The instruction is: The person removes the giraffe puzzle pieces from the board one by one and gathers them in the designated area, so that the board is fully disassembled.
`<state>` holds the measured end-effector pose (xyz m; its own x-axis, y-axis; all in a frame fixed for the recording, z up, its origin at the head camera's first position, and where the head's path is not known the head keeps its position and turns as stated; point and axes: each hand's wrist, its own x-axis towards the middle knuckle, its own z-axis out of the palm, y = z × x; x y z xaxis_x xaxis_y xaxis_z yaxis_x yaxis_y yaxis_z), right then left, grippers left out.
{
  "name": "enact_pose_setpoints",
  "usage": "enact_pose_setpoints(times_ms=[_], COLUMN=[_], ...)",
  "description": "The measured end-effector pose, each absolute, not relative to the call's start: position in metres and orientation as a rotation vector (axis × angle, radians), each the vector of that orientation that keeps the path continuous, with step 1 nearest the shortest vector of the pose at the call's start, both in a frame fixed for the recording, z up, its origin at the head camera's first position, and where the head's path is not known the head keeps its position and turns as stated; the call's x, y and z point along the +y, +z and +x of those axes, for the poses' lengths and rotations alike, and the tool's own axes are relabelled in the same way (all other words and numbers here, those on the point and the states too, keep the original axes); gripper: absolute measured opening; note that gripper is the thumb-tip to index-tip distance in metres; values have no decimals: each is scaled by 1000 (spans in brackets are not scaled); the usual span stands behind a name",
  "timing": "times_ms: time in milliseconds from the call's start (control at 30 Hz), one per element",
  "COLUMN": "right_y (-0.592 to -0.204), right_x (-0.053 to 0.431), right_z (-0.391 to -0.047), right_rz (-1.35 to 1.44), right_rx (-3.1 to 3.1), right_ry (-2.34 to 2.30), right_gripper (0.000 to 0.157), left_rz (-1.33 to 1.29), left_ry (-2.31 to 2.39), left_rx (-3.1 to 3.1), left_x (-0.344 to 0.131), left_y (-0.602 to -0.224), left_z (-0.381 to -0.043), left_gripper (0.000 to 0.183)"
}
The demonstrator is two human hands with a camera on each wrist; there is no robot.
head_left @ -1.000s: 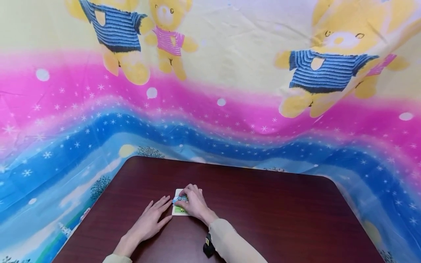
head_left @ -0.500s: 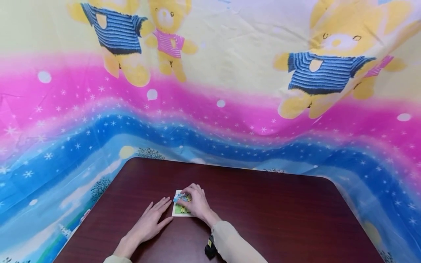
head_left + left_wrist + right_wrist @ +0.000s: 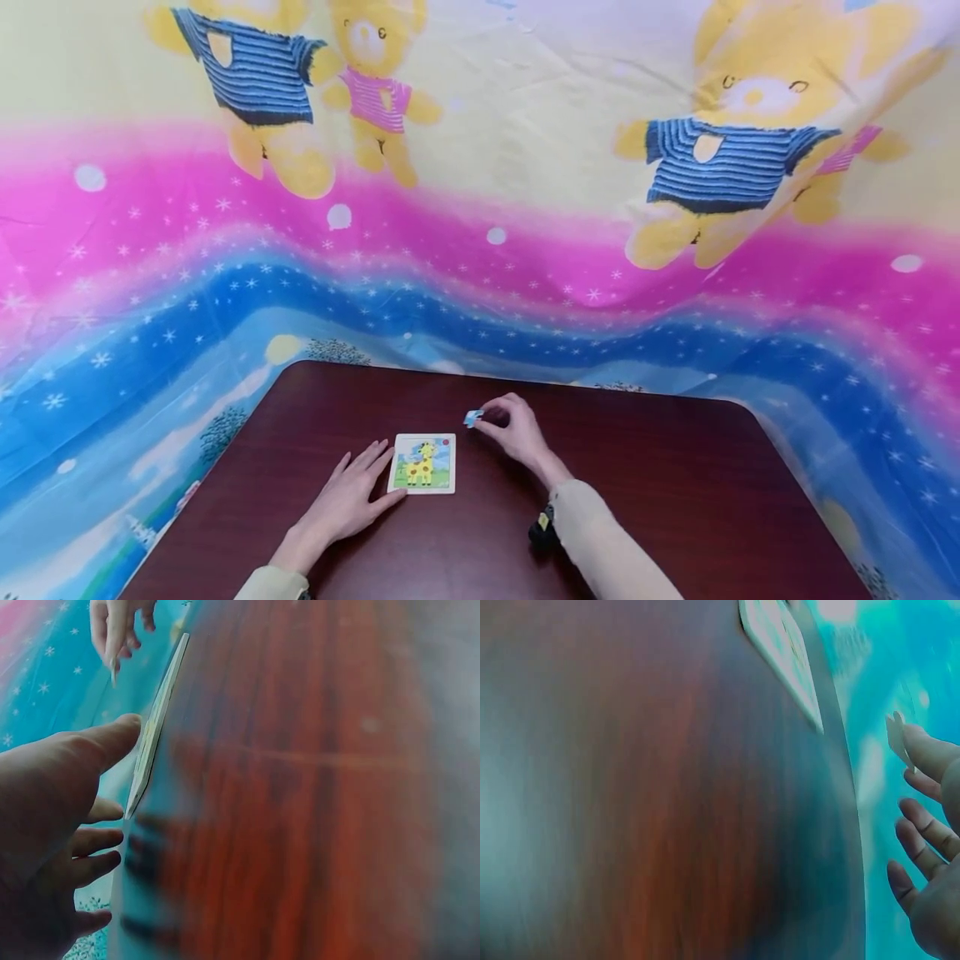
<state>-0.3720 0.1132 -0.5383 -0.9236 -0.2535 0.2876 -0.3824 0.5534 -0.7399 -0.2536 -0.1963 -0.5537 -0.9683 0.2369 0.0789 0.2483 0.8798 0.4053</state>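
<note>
A small square jigsaw puzzle (image 3: 444, 477) with a white border and a giraffe picture lies flat on the table. My left hand (image 3: 341, 504) lies along its left side with fingers extended, the thumb touching its lower left corner. Beyond the puzzle's upper right corner, my right hand (image 3: 519, 432) pinches a small blue-and-white puzzle piece (image 3: 472, 418) between thumb and forefinger. In the right wrist view the pinched piece shows its pale side, and the other fingers are spread loosely below it. From the left wrist camera the puzzle appears almost edge-on.
The dark red-brown wooden table (image 3: 645, 492) has rounded far corners. Behind and around it hangs a cloth (image 3: 525, 275) printed with bears and snowflakes. A black wrist strap device (image 3: 542, 532) sits at the right cuff.
My right hand has lifted off the puzzle and moved right and away with a piece in its pinch, uncovering the giraffe picture. My left thumb has shifted slightly onto the puzzle's corner.
</note>
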Motion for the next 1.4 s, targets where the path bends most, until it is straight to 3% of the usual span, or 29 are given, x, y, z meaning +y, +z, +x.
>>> enact_pose_setpoints(times_ms=[300,533,1100,1400], right_y=[-543,-547,-568,-559], right_x=[184,210,192,168], right_z=[-388,-391,-394,-382], right_rz=[336,302,381,434], right_rx=[-2701,-2761,-2809,-2749], right_ry=[1273,1251,1047,1050], right_gripper=[15,18,25,45], left_rz=[-410,-409,-440,-428], left_ry=[-608,-620,-672,-668], left_rx=[-3010,-3006,-3012,-3020], left_x=[-192,-192,-193,-192], left_y=[-558,-562,-561,-561], left_z=[-260,-261,-259,-259], left_gripper=[87,83,81,82])
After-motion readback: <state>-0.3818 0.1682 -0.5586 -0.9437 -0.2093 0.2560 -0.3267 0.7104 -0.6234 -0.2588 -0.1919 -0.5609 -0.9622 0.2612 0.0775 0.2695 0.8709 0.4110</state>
